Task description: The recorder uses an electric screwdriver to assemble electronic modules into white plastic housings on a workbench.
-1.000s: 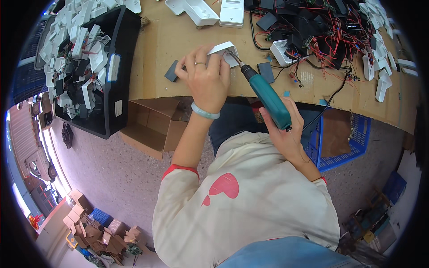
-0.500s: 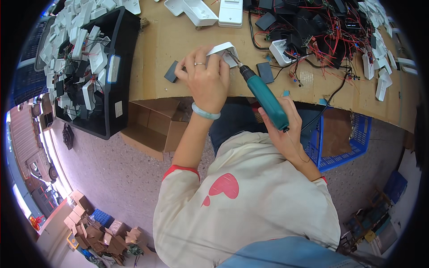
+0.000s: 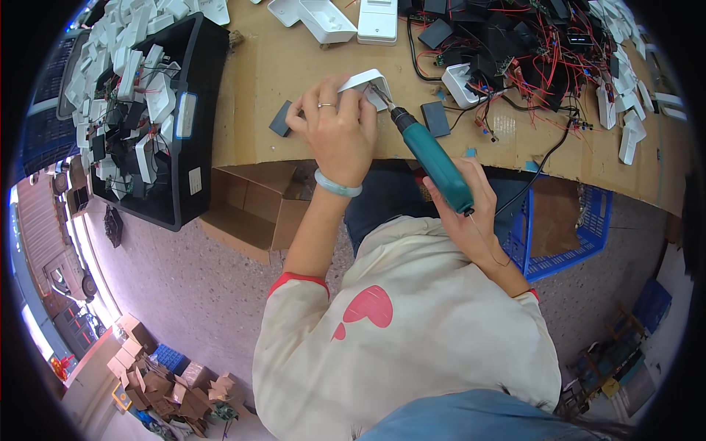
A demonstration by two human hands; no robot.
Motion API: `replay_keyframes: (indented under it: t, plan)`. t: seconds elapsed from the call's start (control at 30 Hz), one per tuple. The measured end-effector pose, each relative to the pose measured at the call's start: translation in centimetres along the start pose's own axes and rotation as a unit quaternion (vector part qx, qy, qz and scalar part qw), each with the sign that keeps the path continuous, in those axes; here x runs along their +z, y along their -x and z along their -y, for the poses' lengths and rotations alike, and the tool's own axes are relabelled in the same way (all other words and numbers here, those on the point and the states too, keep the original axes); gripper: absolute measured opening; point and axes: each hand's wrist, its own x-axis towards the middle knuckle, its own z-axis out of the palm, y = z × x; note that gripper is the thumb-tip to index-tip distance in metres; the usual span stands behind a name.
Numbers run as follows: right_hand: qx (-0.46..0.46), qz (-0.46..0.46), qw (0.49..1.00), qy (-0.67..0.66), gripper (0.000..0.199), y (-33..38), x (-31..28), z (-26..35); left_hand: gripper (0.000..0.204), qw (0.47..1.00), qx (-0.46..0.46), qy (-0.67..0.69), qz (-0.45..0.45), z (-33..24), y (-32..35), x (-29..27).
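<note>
My left hand is closed on a white plastic housing, tilted up off the table with its open side toward the right. In my right hand is a green electric screwdriver, its fingers wrapped round the rear of the body. The screwdriver's metal tip reaches inside the housing; what it touches there is too small to make out. A dark grey block lies just left of my left hand, and a second dark block lies right of the screwdriver's front end.
A black crate full of white housings and circuit boards stands at the left. Black parts with tangled red wires heap up at the far right, beside an open white case. A blue basket and a cardboard box sit below the table.
Almost nothing differs. Both hands, the housing and the screwdriver hold the same pose, with only a slight shift of the whole view.
</note>
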Motion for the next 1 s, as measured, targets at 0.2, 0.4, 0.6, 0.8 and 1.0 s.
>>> replay_keyframes:
  t: [0.2,0.4,0.6,0.8,1.0]
  plan:
    - [0.020,0.030,0.999,0.004,0.030,0.31,-0.21,-0.13,0.005,1.000,0.000,-0.002,0.003,-0.02,-0.06,-0.15]
    - [0.002,0.012,1.000,0.006,0.031,0.14,0.08,-0.03,0.006,1.000,0.000,-0.001,0.006,-0.01,-0.01,-0.13]
    - [0.005,0.023,1.000,0.001,0.032,0.39,-0.08,-0.27,0.006,1.000,0.000,0.002,0.006,-0.03,-0.04,-0.11]
    - [0.005,0.015,1.000,0.004,0.032,0.56,-0.13,-0.24,0.005,1.000,0.000,0.000,0.001,0.01,0.09,-0.05]
    - [0.001,0.009,1.000,-0.001,0.032,0.69,-0.23,-0.29,0.005,1.000,-0.002,0.004,0.001,0.02,-0.01,-0.07]
